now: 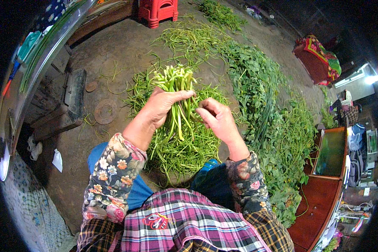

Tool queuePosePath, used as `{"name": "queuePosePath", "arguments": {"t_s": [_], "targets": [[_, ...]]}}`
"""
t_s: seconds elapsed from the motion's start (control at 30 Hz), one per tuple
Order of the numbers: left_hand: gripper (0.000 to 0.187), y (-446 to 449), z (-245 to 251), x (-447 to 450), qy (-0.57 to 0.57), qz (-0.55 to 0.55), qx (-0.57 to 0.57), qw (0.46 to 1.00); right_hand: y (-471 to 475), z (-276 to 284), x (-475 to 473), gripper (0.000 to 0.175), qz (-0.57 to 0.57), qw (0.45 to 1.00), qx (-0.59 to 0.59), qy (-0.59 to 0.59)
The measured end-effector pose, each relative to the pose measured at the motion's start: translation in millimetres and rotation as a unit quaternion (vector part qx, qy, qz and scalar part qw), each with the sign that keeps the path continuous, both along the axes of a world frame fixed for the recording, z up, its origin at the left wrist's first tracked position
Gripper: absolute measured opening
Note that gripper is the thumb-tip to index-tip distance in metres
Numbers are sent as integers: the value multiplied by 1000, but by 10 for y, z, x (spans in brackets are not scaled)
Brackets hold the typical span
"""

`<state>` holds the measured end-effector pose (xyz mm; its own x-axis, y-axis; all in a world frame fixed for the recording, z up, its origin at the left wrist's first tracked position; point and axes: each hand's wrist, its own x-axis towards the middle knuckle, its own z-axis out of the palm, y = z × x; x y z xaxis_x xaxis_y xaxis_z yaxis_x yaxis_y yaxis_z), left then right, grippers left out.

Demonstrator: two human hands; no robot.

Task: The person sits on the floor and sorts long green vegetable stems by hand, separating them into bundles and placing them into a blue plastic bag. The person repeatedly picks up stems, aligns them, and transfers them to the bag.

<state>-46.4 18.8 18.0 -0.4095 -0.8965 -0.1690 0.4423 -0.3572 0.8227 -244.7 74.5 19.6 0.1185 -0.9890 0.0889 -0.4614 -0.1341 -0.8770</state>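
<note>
My left hand (163, 102) grips an upright bunch of green stalks (176, 77), its thumb laid across the front. Pale cut ends fan out above the fist, while longer thin stalks hang below. Close to the bunch's right side is my right hand (217, 116), thumb and forefinger curled near a thin stalk. Whether those fingertips pinch it is too small to tell. Under both hands, a heap of loose green stalks (189, 154) lies on the floor between my knees.
More stalks (195, 37) are strewn farther off. A broad band of leafy greens (255, 75) runs down the right, beside a reddish-brown wooden cabinet (318, 201). Red plastic stools (159, 12) stand at the top. To the left are a glass-edged table (47, 60) and a round rusty disc (105, 111).
</note>
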Motion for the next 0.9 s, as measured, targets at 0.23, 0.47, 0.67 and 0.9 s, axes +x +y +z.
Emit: {"name": "queuePosePath", "arguments": {"t_s": [0.23, 0.47, 0.67, 0.9], "targets": [[28, -88, 124, 253, 51, -15, -14, 998, -35, -83, -498, 16, -110, 993, 23, -29], [30, -61, 126, 285, 25, -39, -15, 999, 39, -13, -487, 43, -69, 994, -30, -76], [25, -72, 95, 250, 32, -46, -37, 998, 35, -13, -523, 29, -30, 987, -27, -155], [16, -47, 37, 143, -12, -35, -3, 999, 55, 20, -425, 33, -29, 944, 67, -321]]}}
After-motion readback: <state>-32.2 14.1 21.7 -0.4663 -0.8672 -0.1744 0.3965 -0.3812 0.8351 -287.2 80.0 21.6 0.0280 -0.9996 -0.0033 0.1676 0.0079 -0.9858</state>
